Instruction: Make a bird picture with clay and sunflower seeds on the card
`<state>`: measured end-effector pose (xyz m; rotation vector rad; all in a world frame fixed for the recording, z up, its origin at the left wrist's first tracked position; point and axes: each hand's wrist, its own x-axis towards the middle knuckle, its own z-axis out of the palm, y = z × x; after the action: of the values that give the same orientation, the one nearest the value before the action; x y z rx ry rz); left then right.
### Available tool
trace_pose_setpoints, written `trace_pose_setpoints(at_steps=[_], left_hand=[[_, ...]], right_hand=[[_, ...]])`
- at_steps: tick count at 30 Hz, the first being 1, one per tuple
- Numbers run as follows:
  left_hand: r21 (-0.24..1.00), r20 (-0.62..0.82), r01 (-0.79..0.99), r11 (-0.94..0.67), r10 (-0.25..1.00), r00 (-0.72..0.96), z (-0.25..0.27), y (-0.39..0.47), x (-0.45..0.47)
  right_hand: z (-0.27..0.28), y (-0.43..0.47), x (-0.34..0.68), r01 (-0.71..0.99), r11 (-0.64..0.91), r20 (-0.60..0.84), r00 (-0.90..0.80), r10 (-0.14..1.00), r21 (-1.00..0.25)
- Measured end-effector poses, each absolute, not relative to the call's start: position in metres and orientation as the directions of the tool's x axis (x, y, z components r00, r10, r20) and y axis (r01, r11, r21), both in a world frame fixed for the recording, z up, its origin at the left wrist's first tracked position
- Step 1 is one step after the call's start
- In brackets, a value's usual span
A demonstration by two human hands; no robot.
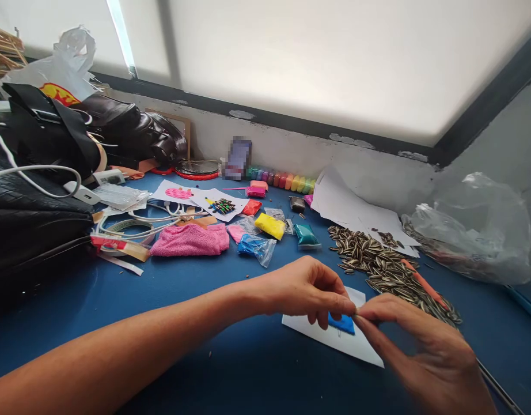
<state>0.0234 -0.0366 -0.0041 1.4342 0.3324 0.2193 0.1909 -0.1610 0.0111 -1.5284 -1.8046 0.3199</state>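
Note:
My left hand (306, 288) and my right hand (425, 340) meet at their fingertips, both closed in a pinch. Between them is a tiny greyish thing (357, 312) that looks like a sunflower seed, mostly covered by the fingers. Under the hands lies a white sheet of paper (360, 347) with a flat patch of blue clay (344, 324) and some drawn lines on it; the left fingers hide part of the patch. Right behind the hands spreads a pile of striped sunflower seeds (378, 259), with an orange strip (425, 283) lying on it.
Clay packets in yellow (269, 226), teal (306, 235) and blue (257, 246) lie mid-table near a pink cloth (190, 239). Decorated papers (220, 204) and a phone (238, 158) are behind. Black bags (36, 230) fill the left; a clear plastic bag (477, 230) stands right.

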Motion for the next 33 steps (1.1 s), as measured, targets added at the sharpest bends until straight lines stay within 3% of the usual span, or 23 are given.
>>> trace_pose_setpoints(at_steps=[4,9,16,27,33], left_hand=[[0.992,-0.095,0.050,0.119,0.418,0.904,-0.006,-0.031,0.023],[0.993,-0.104,0.062,0.101,0.484,0.869,-0.012,-0.018,0.023],[0.976,-0.091,0.189,-0.108,0.587,0.805,-0.025,-0.007,0.021],[0.826,-0.072,0.366,-0.429,0.563,0.823,-0.015,-0.010,0.015],[0.624,-0.083,0.405,-0.668,0.458,0.885,-0.013,-0.018,0.011]], right_hand=[[0.016,-0.158,0.197,0.713,0.095,0.213,0.077,0.974,-0.694],[0.009,-0.151,0.213,0.849,0.053,0.294,0.122,0.948,-0.525],[-0.006,-0.148,0.220,0.926,0.072,0.234,0.018,0.972,-0.371],[-0.010,-0.149,0.222,0.921,0.120,0.163,-0.063,0.985,-0.371],[-0.009,-0.149,0.220,0.937,0.145,0.179,-0.090,0.980,-0.319]])
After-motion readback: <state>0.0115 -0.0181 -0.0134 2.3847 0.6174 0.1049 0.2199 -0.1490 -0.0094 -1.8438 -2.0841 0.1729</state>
